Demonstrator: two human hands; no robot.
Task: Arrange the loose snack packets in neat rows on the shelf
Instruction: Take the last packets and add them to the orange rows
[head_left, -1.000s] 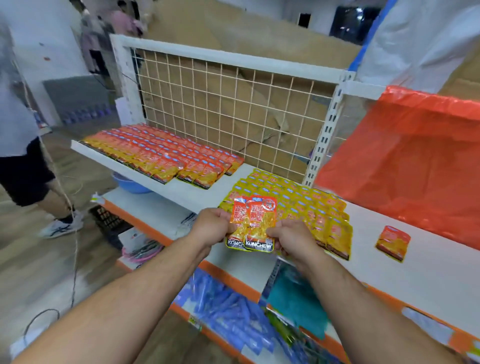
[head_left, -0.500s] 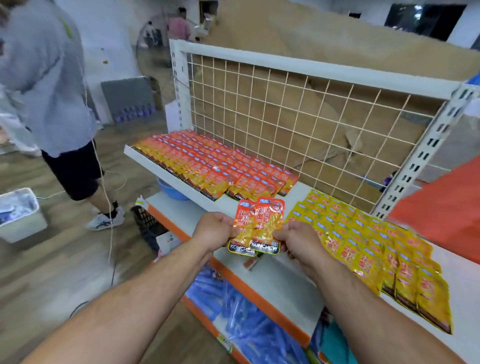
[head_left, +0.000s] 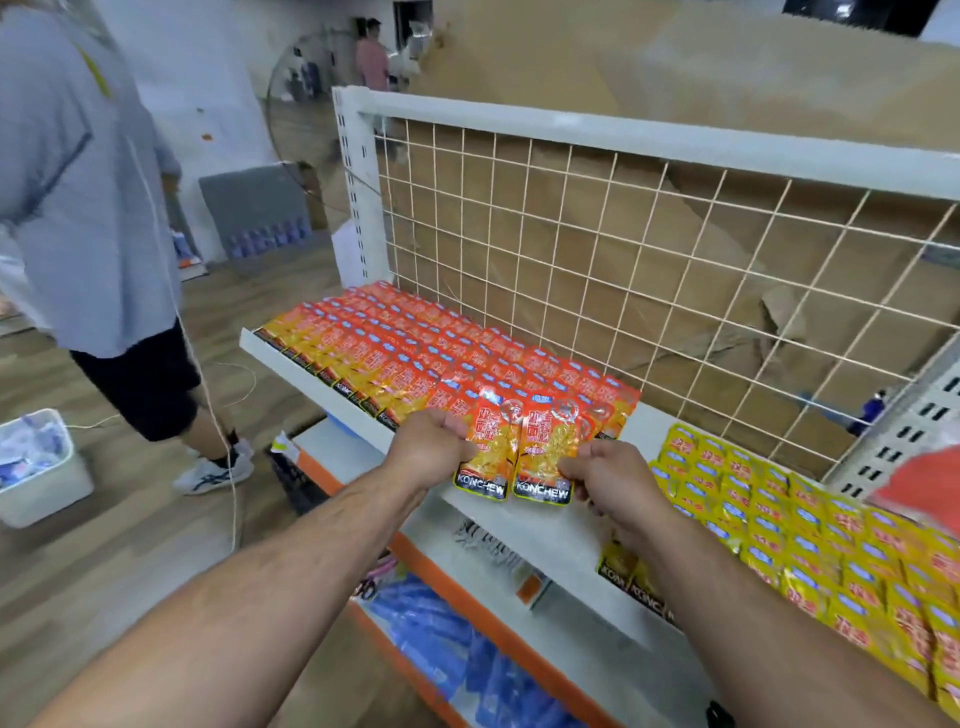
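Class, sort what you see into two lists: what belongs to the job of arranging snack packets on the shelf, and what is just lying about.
Job in hand:
left hand, holding left packet
right hand, holding right packet
orange rows
yellow rows
shelf

Lying about:
white bin
cable
blue packs below
fan

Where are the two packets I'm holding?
Head view, centre: the two packets, side by side between left hand and right hand, at the orange rows' right end.
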